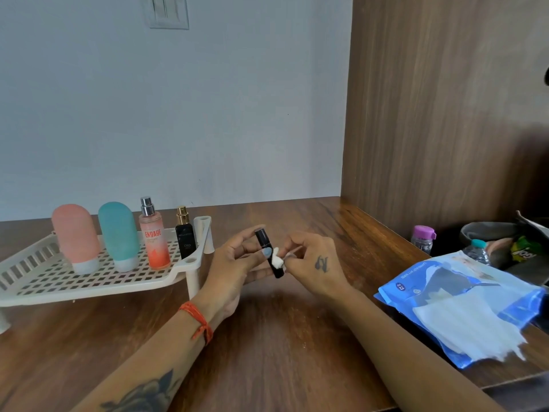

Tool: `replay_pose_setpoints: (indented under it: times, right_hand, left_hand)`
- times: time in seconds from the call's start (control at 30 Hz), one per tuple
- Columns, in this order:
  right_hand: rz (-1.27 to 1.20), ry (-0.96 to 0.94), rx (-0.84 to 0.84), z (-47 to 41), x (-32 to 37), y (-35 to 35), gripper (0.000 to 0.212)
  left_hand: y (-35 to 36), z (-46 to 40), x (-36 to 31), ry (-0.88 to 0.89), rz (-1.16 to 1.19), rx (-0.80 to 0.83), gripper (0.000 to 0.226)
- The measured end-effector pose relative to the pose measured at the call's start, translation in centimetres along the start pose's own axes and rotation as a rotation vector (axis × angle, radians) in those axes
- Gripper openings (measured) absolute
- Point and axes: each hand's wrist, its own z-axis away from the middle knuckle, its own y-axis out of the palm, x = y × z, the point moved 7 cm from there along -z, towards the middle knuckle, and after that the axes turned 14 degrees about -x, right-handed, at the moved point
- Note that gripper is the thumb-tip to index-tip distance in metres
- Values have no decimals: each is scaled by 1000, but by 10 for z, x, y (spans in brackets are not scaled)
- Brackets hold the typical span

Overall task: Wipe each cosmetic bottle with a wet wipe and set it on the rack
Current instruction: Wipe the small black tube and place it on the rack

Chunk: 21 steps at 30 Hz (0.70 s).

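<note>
My left hand (pixel 234 263) holds a small black tube (pixel 264 242) upright-tilted above the wooden table. My right hand (pixel 315 263) pinches a balled white wet wipe (pixel 277 260) against the tube's lower part. On the white perforated rack (pixel 89 281) at the left stand a pink bottle (pixel 75 236), a teal bottle (pixel 118 233), an orange spray bottle (pixel 153 236) and a small black perfume bottle (pixel 184 233).
A blue wet-wipe pack (pixel 439 289) with a loose white wipe (pixel 469 325) on it lies at the right. Behind it stand a purple-capped jar (pixel 423 237), a water bottle (pixel 476 251) and clutter. A wooden panel (pixel 445 114) walls the right side.
</note>
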Motion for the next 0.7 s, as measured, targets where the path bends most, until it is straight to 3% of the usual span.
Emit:
replay_pose_setpoints:
  times: [0.13, 0.23, 0.37, 0.43, 0.5, 0.7]
  right_hand:
    - [111, 69, 87, 2, -10, 5, 15]
    - [74, 304, 75, 4, -24, 4, 23]
    - [-553, 989, 125, 23, -32, 16, 19]
    - [-785, 1168, 136, 29, -28, 19, 24]
    - [-863, 1204, 137, 29, -26, 18, 20]
    - [-760, 1169, 46, 25, -34, 13, 12]
  left_hand:
    - [-2, -2, -3, 40, -10, -27, 42]
    - [-1, 0, -8, 85, 10, -33, 45]
    - [1, 4, -17, 164, 43, -51, 43]
    - [1, 5, -20, 198, 35, -57, 42]
    - [0, 5, -22, 219, 45, -66, 41]
    - [2, 6, -23, 234, 34, -46, 42]
